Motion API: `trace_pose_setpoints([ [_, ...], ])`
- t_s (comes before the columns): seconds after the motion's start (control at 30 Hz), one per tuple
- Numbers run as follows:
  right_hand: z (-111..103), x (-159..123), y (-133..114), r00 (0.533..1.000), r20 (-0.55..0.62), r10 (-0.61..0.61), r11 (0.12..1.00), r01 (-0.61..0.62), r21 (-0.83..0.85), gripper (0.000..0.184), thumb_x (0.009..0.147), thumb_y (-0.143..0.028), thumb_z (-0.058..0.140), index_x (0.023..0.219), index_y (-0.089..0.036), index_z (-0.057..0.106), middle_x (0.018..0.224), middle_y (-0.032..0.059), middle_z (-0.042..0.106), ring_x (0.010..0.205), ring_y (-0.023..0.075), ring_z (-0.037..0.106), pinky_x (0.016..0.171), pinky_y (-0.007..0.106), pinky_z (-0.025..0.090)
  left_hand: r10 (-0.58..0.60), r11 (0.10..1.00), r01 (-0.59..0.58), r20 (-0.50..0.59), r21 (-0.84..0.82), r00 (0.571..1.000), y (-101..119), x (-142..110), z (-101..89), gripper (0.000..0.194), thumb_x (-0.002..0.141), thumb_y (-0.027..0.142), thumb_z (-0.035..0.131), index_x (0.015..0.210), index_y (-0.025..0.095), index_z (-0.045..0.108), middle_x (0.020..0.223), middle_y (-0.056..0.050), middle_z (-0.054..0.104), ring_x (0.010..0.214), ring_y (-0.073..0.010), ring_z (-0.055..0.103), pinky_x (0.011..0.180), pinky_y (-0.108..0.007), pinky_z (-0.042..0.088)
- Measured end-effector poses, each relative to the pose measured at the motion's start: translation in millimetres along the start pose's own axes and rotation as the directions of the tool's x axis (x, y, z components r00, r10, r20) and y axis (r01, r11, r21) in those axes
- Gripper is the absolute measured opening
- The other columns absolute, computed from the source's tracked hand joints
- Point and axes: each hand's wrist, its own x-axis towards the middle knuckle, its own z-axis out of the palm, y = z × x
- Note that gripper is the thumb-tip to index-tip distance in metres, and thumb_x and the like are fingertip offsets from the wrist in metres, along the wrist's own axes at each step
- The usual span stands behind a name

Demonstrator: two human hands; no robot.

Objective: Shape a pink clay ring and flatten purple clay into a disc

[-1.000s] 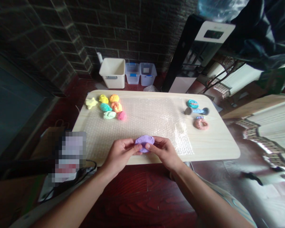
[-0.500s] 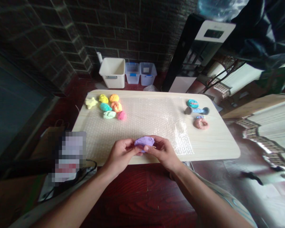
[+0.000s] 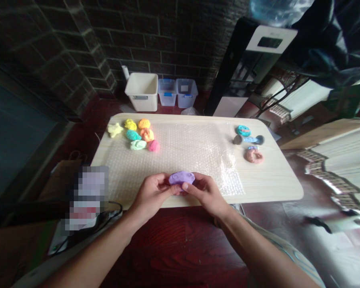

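A flattened lump of purple modelling clay (image 3: pixel 181 177) is held between my two hands, over the front edge of the table. My left hand (image 3: pixel 153 191) pinches its left side, thumb on the near face. From the right, my right hand (image 3: pixel 207 191) grips the other side with its thumb pressed on the front. The fingertips behind the clay are hidden. Several lumps of clay lie at the table's back left, among them a pink one (image 3: pixel 153 145), a pale green one (image 3: pixel 138 145), a teal one (image 3: pixel 133 135) and a yellow one (image 3: pixel 130 124).
Bubble wrap (image 3: pixel 186 148) covers much of the table (image 3: pixel 276 180). At the right lie a teal round clay piece (image 3: pixel 243 130), a blue dumbbell-shaped piece with dark ends (image 3: pixel 249 139) and a pinkish ring (image 3: pixel 255 156). Bins (image 3: pixel 144 92) and a water dispenser (image 3: pixel 243 68) stand behind.
The purple clay has tilted slightly between my fingers, and its shape looks a little longer. Both hands stay in nearly the same place; the other pieces have not moved.
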Motion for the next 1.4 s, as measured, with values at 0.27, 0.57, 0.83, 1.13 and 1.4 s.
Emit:
trace_pose_setpoints([
  [0.27,-1.2,-2.3,0.0,0.998,-0.058,0.032,0.992,-0.039,-0.118,0.039,0.085,-0.053,0.086,0.078,-0.016,0.077,0.068,0.0019,0.07,0.059,0.013,0.059,0.058,0.026,0.048,-0.015,1.0,0.016,0.058,-0.012,0.998,0.3,-2.3,2.8,0.035,0.082,0.035,0.086,0.108,0.013,0.078,0.108,-0.012,0.083,0.102,-0.0264,0.079,0.096,-0.038,0.061],
  [0.57,-1.8,-1.7,2.5,0.997,-0.065,0.037,0.997,-0.042,-0.072,0.036,0.083,-0.052,0.087,0.093,-0.017,0.083,0.073,0.0036,0.076,0.065,0.0158,0.067,0.064,0.028,0.054,0.001,1.0,0.0,0.022,-0.03,1.0,-2.4,1.9,-0.3,0.039,0.079,0.031,0.089,0.111,0.011,0.079,0.111,-0.014,0.083,0.101,-0.029,0.079,0.098,-0.043,0.061],
  [0.83,-2.2,-4.1,0.9,0.998,-0.056,0.011,0.985,-0.021,-0.171,0.034,0.088,-0.052,0.082,0.098,-0.019,0.087,0.074,0.005,0.078,0.063,0.0155,0.067,0.063,0.029,0.054,-0.018,0.999,0.018,-0.003,-0.051,1.0,1.0,-0.1,2.2,0.036,0.077,0.032,0.09,0.104,0.01,0.081,0.101,-0.013,0.084,0.091,-0.027,0.079,0.085,-0.037,0.063],
  [1.13,-4.4,-0.8,2.8,0.998,-0.032,0.051,0.996,-0.053,-0.072,0.034,0.083,-0.052,0.087,0.091,-0.019,0.087,0.071,0.0042,0.078,0.062,0.0149,0.068,0.065,0.029,0.059,-0.007,1.0,0.007,-0.008,-0.019,1.0,0.5,1.5,1.5,0.035,0.078,0.032,0.089,0.104,0.009,0.08,0.098,-0.014,0.084,0.081,-0.0232,0.078,0.074,-0.031,0.062],
  [1.4,-7.2,0.1,2.6,0.998,-0.005,0.065,0.996,-0.065,-0.065,0.036,0.082,-0.053,0.088,0.09,-0.018,0.086,0.075,0.0038,0.079,0.065,0.015,0.069,0.069,0.029,0.058,-0.055,0.996,0.056,0.022,-0.076,0.998,0.7,1.3,-0.4,0.043,0.074,0.034,0.093,0.107,0.011,0.08,0.104,-0.014,0.084,0.09,-0.0254,0.08,0.088,-0.039,0.065],
])
